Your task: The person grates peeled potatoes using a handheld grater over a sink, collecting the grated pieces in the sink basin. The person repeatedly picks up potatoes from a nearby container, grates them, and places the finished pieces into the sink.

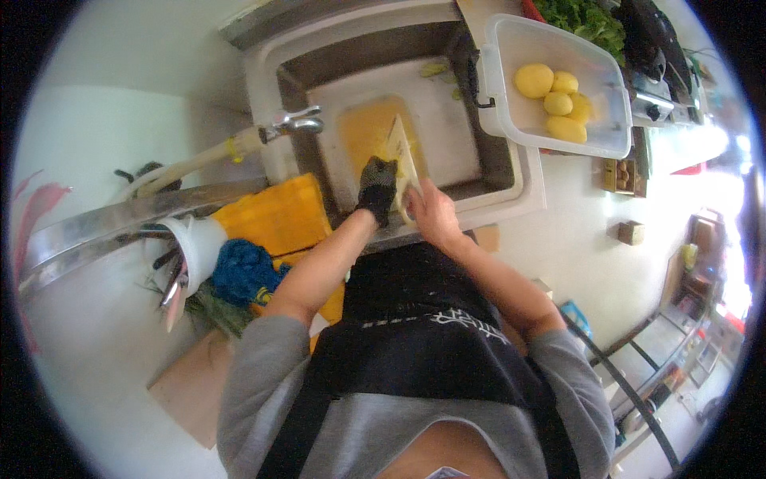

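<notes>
My left hand [379, 184] wears a black knitted glove and is over the sink [461, 132]. Its curled fingers lie against the left side of a long, pale slicer [403, 157], which stands tilted. Whether the glove closes on anything is hidden. My right hand [435, 214], bare, grips the near end of that slicer. Under both hands, on the sink floor, is a yellow-orange rectangular container or board [366, 123]; blur hides which. Small yellow bits show by the gloved fingertips.
Peeled yellow potatoes [558, 103] lie in a clear plastic bin [508, 129] at the sink's right. A chrome faucet [302, 123] juts over the left rim. Beside it are a yellow cloth [278, 212], a blue cloth [244, 269] and a white bucket [200, 254] holding knives.
</notes>
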`<action>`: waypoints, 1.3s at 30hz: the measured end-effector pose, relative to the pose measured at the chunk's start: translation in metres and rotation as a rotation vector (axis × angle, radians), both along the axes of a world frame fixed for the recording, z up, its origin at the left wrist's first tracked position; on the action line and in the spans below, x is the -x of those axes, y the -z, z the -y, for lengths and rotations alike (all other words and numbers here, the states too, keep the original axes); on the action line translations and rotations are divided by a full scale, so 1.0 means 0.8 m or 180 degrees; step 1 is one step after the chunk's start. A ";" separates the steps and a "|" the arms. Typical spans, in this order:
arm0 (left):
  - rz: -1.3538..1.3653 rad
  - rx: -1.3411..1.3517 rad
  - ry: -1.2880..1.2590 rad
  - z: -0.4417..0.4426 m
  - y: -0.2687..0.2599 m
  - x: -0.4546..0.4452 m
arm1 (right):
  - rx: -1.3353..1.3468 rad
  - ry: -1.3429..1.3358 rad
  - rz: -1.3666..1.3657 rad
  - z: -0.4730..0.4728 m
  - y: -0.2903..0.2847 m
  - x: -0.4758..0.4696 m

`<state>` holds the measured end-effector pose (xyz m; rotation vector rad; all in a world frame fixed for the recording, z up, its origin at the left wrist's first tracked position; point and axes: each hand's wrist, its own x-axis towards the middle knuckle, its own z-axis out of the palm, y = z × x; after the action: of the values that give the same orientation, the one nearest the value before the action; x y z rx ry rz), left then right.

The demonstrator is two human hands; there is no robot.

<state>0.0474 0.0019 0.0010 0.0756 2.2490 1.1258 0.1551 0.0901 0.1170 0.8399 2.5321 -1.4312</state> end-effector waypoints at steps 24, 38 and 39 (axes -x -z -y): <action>0.1275 -0.1411 -0.0334 0.028 -0.043 0.057 | 0.0070 0.0068 -0.0368 -0.005 -0.014 -0.009; 0.0366 -0.0364 0.0966 0.020 -0.060 0.068 | -0.0283 -0.0260 -0.0485 0.000 -0.021 -0.015; -0.0135 -0.0211 0.1295 0.025 -0.034 0.069 | -0.0297 -0.0289 -0.0515 0.001 -0.022 -0.015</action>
<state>-0.0081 -0.0180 0.0282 0.5621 2.1030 0.9806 0.1668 0.0892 0.1345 0.6361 2.7358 -1.4167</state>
